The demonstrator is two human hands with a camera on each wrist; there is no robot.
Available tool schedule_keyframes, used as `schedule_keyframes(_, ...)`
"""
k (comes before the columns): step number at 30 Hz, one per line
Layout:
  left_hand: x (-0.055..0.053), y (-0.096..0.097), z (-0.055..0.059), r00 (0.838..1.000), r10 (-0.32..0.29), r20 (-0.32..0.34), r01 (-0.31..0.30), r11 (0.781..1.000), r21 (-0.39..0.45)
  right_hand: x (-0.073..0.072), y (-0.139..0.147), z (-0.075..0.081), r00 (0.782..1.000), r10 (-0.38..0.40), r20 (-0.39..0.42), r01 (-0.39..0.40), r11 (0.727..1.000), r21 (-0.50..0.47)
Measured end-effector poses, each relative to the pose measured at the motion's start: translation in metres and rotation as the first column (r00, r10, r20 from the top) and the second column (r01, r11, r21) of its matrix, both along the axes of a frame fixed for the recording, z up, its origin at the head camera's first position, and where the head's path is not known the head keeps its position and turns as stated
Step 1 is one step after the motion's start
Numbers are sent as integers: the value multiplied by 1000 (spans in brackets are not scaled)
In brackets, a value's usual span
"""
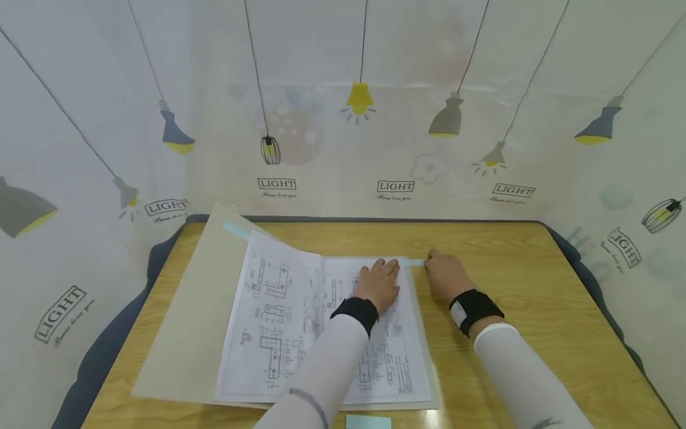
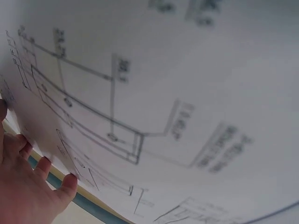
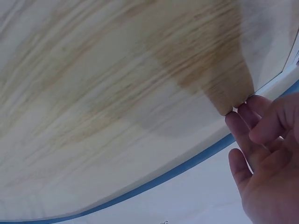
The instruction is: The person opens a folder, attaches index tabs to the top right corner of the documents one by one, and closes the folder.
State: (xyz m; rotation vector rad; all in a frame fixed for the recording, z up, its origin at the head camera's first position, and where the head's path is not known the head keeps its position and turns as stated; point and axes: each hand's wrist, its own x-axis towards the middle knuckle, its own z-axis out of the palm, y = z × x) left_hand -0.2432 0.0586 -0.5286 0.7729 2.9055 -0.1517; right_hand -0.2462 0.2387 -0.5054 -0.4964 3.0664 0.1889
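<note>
An open cream folder lies on the table with printed technical drawings spread across it. My left hand rests on the upper part of the right-hand sheet, its fingers extended. In the left wrist view, the printed lines fill most of the picture and the fingertips touch the paper. Just past the folder's upper right corner, my right hand pinches the end of a narrow light-blue strip. Another light-blue strip shows on the raised left cover near its top.
Below the folder, at the bottom of the head view, is a light-blue rectangular piece. The wood-grain table has a dark blue rim, and a pale curtain printed with lamps surrounds it.
</note>
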Motion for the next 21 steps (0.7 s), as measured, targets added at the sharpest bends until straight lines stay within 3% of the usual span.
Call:
schedule_keyframes(12,0,2,3,1000,19,8,-19,1000,6,-5,-4,0,994,-68,91,72,997,-31)
schedule_keyframes(16,6,4,10,1000,0,-11,1,998,56,-6,-2,0,993,-66,94,70,997,-42)
schedule_keyframes(21,23,1,28,1000,-8,8,7,991,131,-5,2,1,991,-80,111,87,994,-67)
